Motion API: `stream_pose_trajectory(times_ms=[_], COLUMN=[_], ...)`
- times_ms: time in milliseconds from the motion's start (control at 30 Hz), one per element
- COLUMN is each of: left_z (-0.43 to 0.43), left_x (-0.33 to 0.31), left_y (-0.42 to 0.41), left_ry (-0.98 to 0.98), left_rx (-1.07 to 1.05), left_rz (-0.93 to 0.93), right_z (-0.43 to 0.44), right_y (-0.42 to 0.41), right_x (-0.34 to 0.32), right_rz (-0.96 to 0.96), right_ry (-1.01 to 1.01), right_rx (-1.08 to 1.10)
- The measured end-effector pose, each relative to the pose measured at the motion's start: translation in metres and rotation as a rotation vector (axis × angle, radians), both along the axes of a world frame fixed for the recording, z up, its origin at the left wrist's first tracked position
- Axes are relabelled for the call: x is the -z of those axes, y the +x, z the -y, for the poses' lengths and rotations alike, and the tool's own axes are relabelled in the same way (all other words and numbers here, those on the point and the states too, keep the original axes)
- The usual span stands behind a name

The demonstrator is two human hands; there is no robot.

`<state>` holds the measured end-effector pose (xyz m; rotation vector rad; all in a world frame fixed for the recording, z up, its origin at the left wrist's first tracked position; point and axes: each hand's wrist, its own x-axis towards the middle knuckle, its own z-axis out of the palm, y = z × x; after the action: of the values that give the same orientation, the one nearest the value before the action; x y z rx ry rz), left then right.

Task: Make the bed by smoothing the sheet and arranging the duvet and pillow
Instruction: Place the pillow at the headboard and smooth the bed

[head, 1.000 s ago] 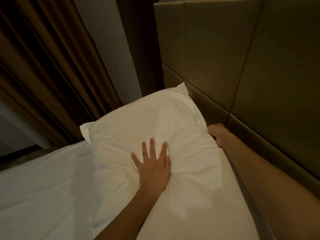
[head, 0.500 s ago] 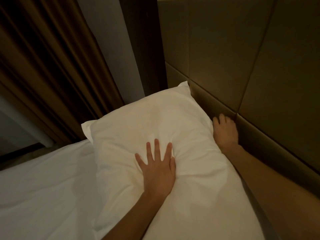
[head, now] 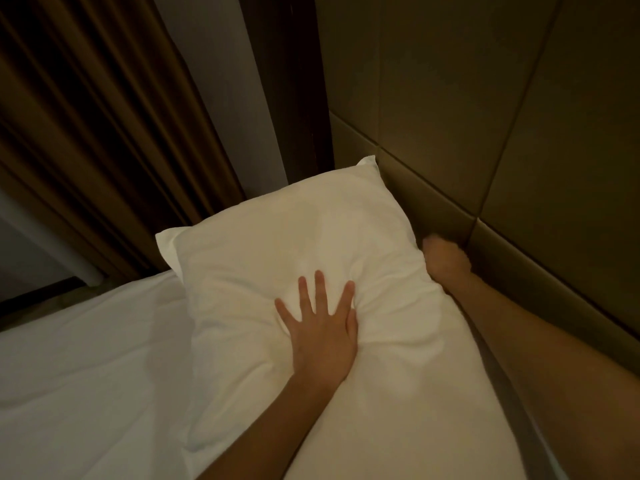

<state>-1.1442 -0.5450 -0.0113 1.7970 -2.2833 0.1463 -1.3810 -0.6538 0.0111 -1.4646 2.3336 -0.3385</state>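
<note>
Two hands: both bare, forearms reaching in from the lower edge of the view.
Left hand (head: 320, 330): released and flat, palm down, fingers straight and spread. It presses into the top of the plump white rectangular fabric pillow (head: 294, 230), and the cloth is dented and creased around the fingertips.
Right hand (head: 446, 261): blurred, set at the pillow's edge between pillow and headboard, touching the cloth. Whether it is clenched, released or grasping the edge cannot be told.
Pillow position: lying on the bed at its head end, one long side running along the headboard, far corner close against the lowest panel.
White cotton bed sheet (head: 86, 358): spread over the mattress, under and to the left of the pillow, with soft wrinkles.
Olive-brown padded panel headboard (head: 519, 133): upright, seamed into large rectangles, just beside the pillow on the right.
Brown pleated fabric curtain (head: 86, 133): hanging beyond the far side of the bed, upper left.
Grey painted wall (head: 214, 81): narrow strip between the curtain and a dark wooden post (head: 287, 81) at the headboard's end.
</note>
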Motion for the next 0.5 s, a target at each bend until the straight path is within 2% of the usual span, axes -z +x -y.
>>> stream_pose_trajectory(times_ms=[67,100,167,200,300,400,500], left_z=[0.0,0.0,-0.002,-0.003,-0.004,-0.003,0.001], left_x=[0.0,-0.001,0.0,0.0,0.003,0.001,0.0], left_y=[0.0,0.0,0.003,0.005,0.007,0.001,-0.002], left_ry=[0.014,0.021,0.044,0.057,0.076,0.101,0.13], left_rx=[-0.001,-0.005,-0.011,-0.009,0.004,0.002,-0.007], left_rz=[0.006,0.008,0.006,0.007,0.035,0.048,0.05], right_z=[0.006,0.008,0.01,0.009,0.002,-0.008,-0.015], right_y=[0.02,0.03,0.046,0.049,0.036,0.01,-0.002], right_x=[-0.024,-0.029,-0.02,-0.01,0.021,0.04,0.043], right_rz=[0.035,0.112,0.296,0.407,0.582,0.544,0.28], right_ry=[-0.37,-0.415,-0.236,-0.098,0.179,0.319,0.381], right_rx=[-0.014,-0.091,-0.269,-0.266,-0.065,0.104,0.176])
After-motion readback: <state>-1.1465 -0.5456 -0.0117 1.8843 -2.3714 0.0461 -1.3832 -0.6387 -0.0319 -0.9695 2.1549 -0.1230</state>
